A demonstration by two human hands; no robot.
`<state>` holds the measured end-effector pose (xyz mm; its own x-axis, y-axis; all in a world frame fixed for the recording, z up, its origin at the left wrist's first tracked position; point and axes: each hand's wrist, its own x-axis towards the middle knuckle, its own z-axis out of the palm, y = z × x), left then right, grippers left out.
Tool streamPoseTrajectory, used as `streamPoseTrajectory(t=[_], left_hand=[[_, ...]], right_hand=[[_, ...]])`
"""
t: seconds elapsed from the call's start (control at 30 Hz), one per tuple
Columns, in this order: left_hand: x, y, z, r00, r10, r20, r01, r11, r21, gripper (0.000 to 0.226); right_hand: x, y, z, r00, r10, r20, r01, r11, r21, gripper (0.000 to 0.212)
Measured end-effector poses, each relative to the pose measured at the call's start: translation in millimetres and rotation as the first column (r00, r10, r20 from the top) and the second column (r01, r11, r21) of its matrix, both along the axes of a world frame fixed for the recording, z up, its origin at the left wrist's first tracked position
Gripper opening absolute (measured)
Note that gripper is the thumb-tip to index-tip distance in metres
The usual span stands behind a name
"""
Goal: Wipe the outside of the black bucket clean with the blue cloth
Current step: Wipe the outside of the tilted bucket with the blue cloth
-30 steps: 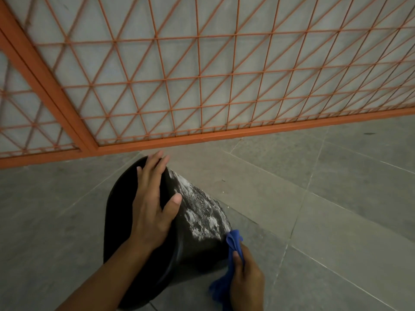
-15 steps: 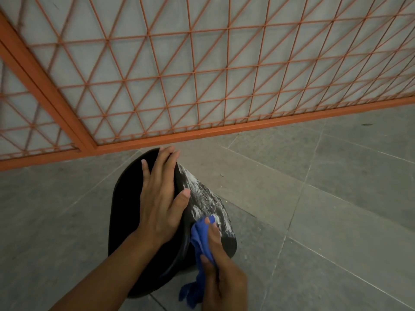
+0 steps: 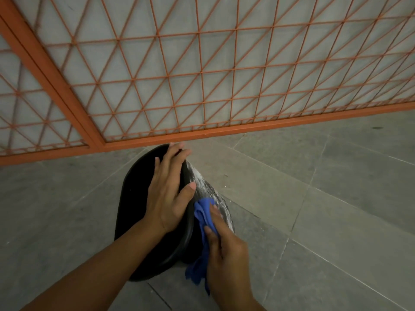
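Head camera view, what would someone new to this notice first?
Probably the orange lattice gate filling the upper frame above the grey tiled floor. Below it, at centre, a black bucket lies tilted; the left hand rests on its rim, and the right hand presses a blue cloth against the white-smeared outer wall.

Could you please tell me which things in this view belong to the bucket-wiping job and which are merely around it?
Part of the job:
- black bucket, tipped, white residue on its outer wall
- blue cloth, pressed against that wall
- right hand, gripping the cloth
- left hand, laid over the bucket's rim

Just surroundings:
- orange mesh gate
- grey tiled floor
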<state>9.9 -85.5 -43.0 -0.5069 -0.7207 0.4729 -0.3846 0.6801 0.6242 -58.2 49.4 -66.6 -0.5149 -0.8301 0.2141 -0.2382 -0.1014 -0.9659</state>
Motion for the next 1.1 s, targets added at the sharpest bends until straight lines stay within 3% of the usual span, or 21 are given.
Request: streamPoseTrajectory(t=[0.13, 0.2, 0.27, 0.33, 0.43, 0.57, 0.7, 0.77, 0.9, 1.03, 1.1], left_hand=[[-9.5, -2.8, 8.0, 0.996, -0.024, -0.086, 0.032, 0.995, 0.098, 0.044], [-15.4, -6.2, 9.1, 0.989, 0.015, -0.145, 0.008, 0.987, 0.158, 0.041], [-17.4, -7.9, 4.2, 0.986, 0.065, -0.153, -0.040, 0.985, 0.165, 0.050], [-14.4, -7.2, -2.4, 0.989, 0.091, -0.119, -0.068, 0.981, 0.184, 0.066], [-3.3, -7.3, -8.0, 0.991, 0.125, -0.051, -0.112, 0.971, 0.212, 0.076], [-0.7, -5.4, 1.3, 0.967, 0.254, 0.019, -0.242, 0.893, 0.380, 0.077], [-7.0, 1.6, 2.9, 0.970, 0.238, 0.038, -0.238, 0.918, 0.316, 0.080], [-5.7, -1.1, 1.4, 0.980, 0.196, 0.032, -0.197, 0.935, 0.294, 0.080], [-5.1, -6.3, 4.0, 0.986, 0.153, 0.060, -0.163, 0.960, 0.228, 0.079], [-3.2, -6.6, 1.3, 0.988, 0.146, 0.052, -0.154, 0.967, 0.204, 0.086], [0.3, -8.8, 1.0, 0.988, 0.145, 0.044, -0.151, 0.957, 0.246, 0.087]], right_hand=[[6.0, 14.1, -14.0, 0.983, 0.029, 0.184, -0.037, 0.999, 0.036, 0.070], [-0.5, 8.4, -8.6, 0.998, 0.014, 0.066, -0.014, 1.000, -0.011, 0.057], [-7.3, 2.9, -8.9, 0.992, 0.015, 0.122, -0.013, 1.000, -0.013, 0.051], [-5.1, 7.6, -7.2, 0.984, 0.055, 0.167, -0.058, 0.998, 0.013, 0.058], [3.5, 17.5, -4.8, 0.990, 0.110, 0.086, -0.114, 0.993, 0.040, 0.069], [-10.3, -0.7, 1.3, 0.988, 0.145, 0.045, -0.144, 0.989, -0.016, 0.056], [-3.3, 10.6, 6.6, 0.983, 0.108, 0.147, -0.108, 0.994, -0.011, 0.054], [-3.2, 11.0, 8.5, 0.993, 0.108, 0.057, -0.108, 0.994, -0.011, 0.057], [-14.4, -1.3, 4.5, 0.996, 0.083, -0.014, -0.083, 0.996, 0.019, 0.043], [-2.7, 22.7, 10.1, 0.964, 0.184, 0.194, -0.186, 0.982, -0.009, 0.047], [-0.2, 22.9, 13.4, 0.970, 0.244, 0.025, -0.243, 0.970, -0.008, 0.044]])
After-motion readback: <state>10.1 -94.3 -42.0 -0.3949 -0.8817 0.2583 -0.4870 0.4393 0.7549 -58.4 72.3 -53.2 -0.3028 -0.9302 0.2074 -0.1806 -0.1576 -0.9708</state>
